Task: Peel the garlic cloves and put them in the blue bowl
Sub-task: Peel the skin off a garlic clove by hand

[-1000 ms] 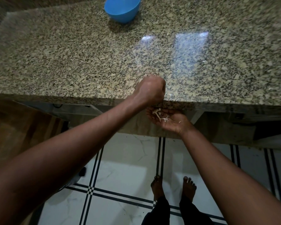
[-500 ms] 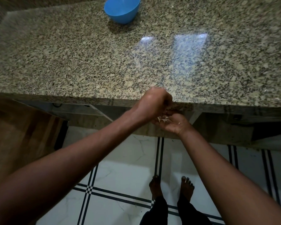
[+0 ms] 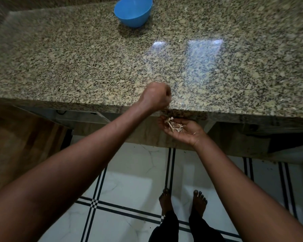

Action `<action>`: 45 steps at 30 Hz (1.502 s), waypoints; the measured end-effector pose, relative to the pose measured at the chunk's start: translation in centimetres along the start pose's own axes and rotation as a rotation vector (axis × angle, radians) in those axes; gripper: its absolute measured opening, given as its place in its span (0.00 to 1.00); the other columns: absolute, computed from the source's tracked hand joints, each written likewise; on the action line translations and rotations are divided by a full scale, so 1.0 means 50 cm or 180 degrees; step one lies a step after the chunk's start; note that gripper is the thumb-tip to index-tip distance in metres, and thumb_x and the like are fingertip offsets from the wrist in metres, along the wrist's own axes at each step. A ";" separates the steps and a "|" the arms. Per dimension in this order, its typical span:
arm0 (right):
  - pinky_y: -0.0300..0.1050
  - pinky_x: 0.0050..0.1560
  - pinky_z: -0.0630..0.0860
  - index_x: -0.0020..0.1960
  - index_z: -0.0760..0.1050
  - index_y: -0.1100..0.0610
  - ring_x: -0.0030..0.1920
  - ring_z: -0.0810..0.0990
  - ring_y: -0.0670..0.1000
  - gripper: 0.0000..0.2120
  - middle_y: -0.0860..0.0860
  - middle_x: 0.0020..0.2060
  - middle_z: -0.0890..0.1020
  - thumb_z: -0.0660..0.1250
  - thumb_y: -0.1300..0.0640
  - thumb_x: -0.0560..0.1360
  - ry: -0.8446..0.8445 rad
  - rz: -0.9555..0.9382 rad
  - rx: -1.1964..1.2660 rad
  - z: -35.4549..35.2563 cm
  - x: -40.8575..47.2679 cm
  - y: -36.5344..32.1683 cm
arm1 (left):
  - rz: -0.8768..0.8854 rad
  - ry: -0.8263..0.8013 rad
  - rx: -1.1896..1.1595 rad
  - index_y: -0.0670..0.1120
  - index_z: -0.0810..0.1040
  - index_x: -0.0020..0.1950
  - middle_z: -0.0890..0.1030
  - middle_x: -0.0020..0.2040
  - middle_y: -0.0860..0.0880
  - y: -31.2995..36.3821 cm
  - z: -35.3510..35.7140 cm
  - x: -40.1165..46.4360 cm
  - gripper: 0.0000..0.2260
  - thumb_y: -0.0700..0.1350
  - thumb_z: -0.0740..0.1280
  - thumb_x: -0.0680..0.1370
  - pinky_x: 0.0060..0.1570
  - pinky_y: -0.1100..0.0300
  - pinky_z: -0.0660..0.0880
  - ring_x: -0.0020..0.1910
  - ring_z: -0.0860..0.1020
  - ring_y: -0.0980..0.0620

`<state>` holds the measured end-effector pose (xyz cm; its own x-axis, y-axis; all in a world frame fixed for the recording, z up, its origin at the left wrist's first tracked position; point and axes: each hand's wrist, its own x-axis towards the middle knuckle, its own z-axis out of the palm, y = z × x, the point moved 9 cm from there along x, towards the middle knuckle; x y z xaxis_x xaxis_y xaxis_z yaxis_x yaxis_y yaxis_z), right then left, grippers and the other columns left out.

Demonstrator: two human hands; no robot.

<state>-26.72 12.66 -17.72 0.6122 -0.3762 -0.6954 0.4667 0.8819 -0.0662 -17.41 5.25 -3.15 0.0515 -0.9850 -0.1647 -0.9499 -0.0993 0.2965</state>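
I see the right hand [image 3: 184,129] cupped palm-up just under the near edge of the granite countertop [image 3: 77,67], fingers relaxed, with a small pile of garlic peels [image 3: 172,125] lying in the palm. Left hand [image 3: 156,98] is curled into a fist on the counter edge just above it; can't tell if it holds anything. Blue bowl [image 3: 133,13] stands far back on the counter, well apart from both hands; its contents aren't visible.

Garlic skins [image 3: 172,125] in cupped right hand [image 3: 184,131]
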 end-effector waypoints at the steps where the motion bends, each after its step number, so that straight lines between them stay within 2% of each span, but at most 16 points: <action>1: 0.72 0.46 0.79 0.52 0.78 0.80 0.46 0.85 0.73 0.17 0.73 0.52 0.82 0.56 0.69 0.75 -0.0044 0.0011 0.0003 0.004 0.000 0.001 | 0.0119 -0.0099 -0.0003 0.44 0.83 0.50 0.84 0.47 0.48 0.015 0.006 -0.006 0.09 0.37 0.63 0.82 0.46 0.58 0.81 0.43 0.81 0.53; 5: 0.72 0.47 0.79 0.53 0.78 0.80 0.49 0.84 0.73 0.17 0.73 0.54 0.81 0.56 0.69 0.75 -0.0018 0.0001 -0.0034 0.007 -0.005 0.003 | 0.0140 -0.0326 -0.0328 0.43 0.85 0.51 0.84 0.47 0.49 0.014 0.002 -0.005 0.09 0.36 0.64 0.82 0.41 0.64 0.75 0.39 0.78 0.58; 8: 0.72 0.46 0.81 0.56 0.76 0.80 0.50 0.84 0.74 0.16 0.74 0.56 0.80 0.59 0.71 0.73 -0.0108 0.0000 -0.0045 0.018 -0.009 0.004 | 0.0242 -0.0419 -0.0741 0.43 0.85 0.48 0.84 0.44 0.50 0.017 -0.010 -0.019 0.09 0.35 0.66 0.80 0.36 0.67 0.74 0.37 0.78 0.59; 10: 0.71 0.48 0.81 0.58 0.75 0.79 0.50 0.83 0.74 0.17 0.74 0.57 0.79 0.59 0.70 0.74 -0.0277 -0.0017 0.0015 0.030 -0.014 0.003 | 0.0470 -0.0444 -0.0893 0.45 0.86 0.47 0.85 0.43 0.52 0.040 -0.011 -0.041 0.10 0.34 0.67 0.78 0.37 0.69 0.77 0.38 0.81 0.58; 13: 0.69 0.45 0.82 0.57 0.76 0.75 0.47 0.85 0.71 0.16 0.72 0.53 0.82 0.57 0.68 0.74 -0.0334 -0.0129 0.0029 0.039 -0.021 -0.006 | 0.0768 -0.0496 -0.0727 0.43 0.86 0.53 0.86 0.48 0.50 0.070 -0.001 -0.077 0.07 0.35 0.71 0.79 0.42 0.74 0.76 0.43 0.83 0.58; 15: 0.70 0.48 0.81 0.55 0.77 0.76 0.47 0.85 0.72 0.17 0.72 0.53 0.82 0.56 0.68 0.74 -0.0411 -0.0068 0.0088 0.045 -0.024 -0.003 | 0.0726 -0.0251 -0.0784 0.43 0.86 0.54 0.86 0.50 0.49 0.063 -0.018 -0.082 0.07 0.36 0.73 0.78 0.42 0.75 0.75 0.44 0.82 0.58; 18: 0.69 0.54 0.78 0.55 0.77 0.80 0.51 0.84 0.73 0.20 0.74 0.55 0.80 0.54 0.67 0.77 -0.0498 0.0131 0.0093 0.053 -0.028 0.008 | 0.0546 0.0263 -0.0905 0.43 0.85 0.56 0.86 0.55 0.47 0.036 -0.056 -0.060 0.07 0.36 0.70 0.80 0.49 0.71 0.77 0.49 0.82 0.58; 22: 0.69 0.54 0.78 0.54 0.77 0.81 0.51 0.84 0.73 0.20 0.75 0.56 0.80 0.54 0.66 0.76 -0.0551 0.0138 0.0065 0.054 -0.036 0.010 | 0.0788 -0.0056 -0.0472 0.45 0.85 0.59 0.82 0.59 0.47 0.079 -0.012 -0.018 0.09 0.38 0.70 0.80 0.57 0.59 0.80 0.53 0.79 0.55; 24: 0.70 0.51 0.80 0.53 0.77 0.80 0.50 0.84 0.73 0.19 0.75 0.56 0.79 0.56 0.67 0.75 -0.0550 0.0029 0.0048 0.056 -0.044 0.000 | 0.0992 -0.0140 -0.0202 0.45 0.85 0.57 0.83 0.57 0.47 0.099 0.007 -0.022 0.07 0.39 0.70 0.81 0.54 0.59 0.81 0.48 0.78 0.57; 27: 0.69 0.47 0.82 0.60 0.75 0.77 0.54 0.82 0.72 0.18 0.74 0.60 0.78 0.58 0.68 0.74 -0.0457 -0.0075 -0.0045 0.051 -0.044 -0.013 | 0.1147 -0.0179 0.0017 0.46 0.85 0.57 0.85 0.53 0.48 0.106 0.018 -0.039 0.08 0.38 0.69 0.81 0.47 0.62 0.82 0.44 0.82 0.56; 30: 0.70 0.53 0.79 0.58 0.75 0.80 0.53 0.82 0.74 0.19 0.76 0.59 0.78 0.56 0.67 0.76 -0.0562 0.0097 0.0023 0.051 -0.037 -0.004 | 0.0654 -0.0387 -0.0240 0.44 0.85 0.54 0.86 0.52 0.48 0.086 0.004 -0.020 0.08 0.34 0.69 0.80 0.51 0.60 0.82 0.46 0.84 0.55; 32: 0.70 0.54 0.79 0.57 0.76 0.80 0.53 0.83 0.74 0.20 0.75 0.59 0.79 0.55 0.67 0.77 -0.0587 0.0114 0.0032 0.052 -0.031 -0.003 | 0.0457 -0.0480 -0.0427 0.44 0.86 0.48 0.86 0.45 0.51 0.083 -0.014 -0.002 0.06 0.34 0.71 0.78 0.50 0.58 0.83 0.42 0.82 0.58; 35: 0.66 0.55 0.81 0.57 0.78 0.78 0.54 0.83 0.71 0.19 0.73 0.59 0.79 0.56 0.66 0.77 -0.0636 0.0042 -0.0017 0.051 -0.026 -0.007 | 0.0529 -0.0831 -0.0475 0.46 0.87 0.48 0.83 0.41 0.55 0.099 -0.019 -0.013 0.06 0.36 0.72 0.76 0.37 0.69 0.75 0.36 0.79 0.64; 37: 0.65 0.55 0.82 0.56 0.78 0.78 0.54 0.84 0.71 0.19 0.73 0.59 0.79 0.56 0.65 0.78 -0.0676 0.0027 -0.0053 0.053 -0.028 -0.008 | 0.0657 -0.1080 -0.0396 0.48 0.87 0.49 0.84 0.42 0.55 0.109 -0.010 -0.037 0.07 0.36 0.74 0.76 0.36 0.71 0.76 0.38 0.81 0.63; 41: 0.69 0.53 0.79 0.52 0.78 0.81 0.51 0.84 0.74 0.20 0.75 0.56 0.79 0.55 0.64 0.78 -0.0607 0.0098 -0.0008 0.055 -0.035 -0.002 | 0.0851 -0.0663 -0.0382 0.44 0.85 0.48 0.84 0.42 0.52 0.114 -0.035 -0.063 0.04 0.35 0.73 0.77 0.41 0.68 0.81 0.40 0.82 0.59; 45: 0.68 0.56 0.79 0.58 0.77 0.79 0.55 0.83 0.72 0.19 0.72 0.59 0.80 0.55 0.66 0.77 -0.0599 0.0200 0.0038 0.051 -0.035 0.005 | 0.0467 -0.0521 -0.0995 0.42 0.84 0.47 0.84 0.41 0.52 0.065 -0.065 -0.076 0.03 0.35 0.75 0.76 0.44 0.64 0.83 0.39 0.83 0.59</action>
<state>-26.05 12.82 -14.71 0.7485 -0.3680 -0.5517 0.4306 0.9024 -0.0177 -19.69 8.22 1.48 -0.1520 -0.9589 -0.2397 -0.8023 -0.0219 0.5965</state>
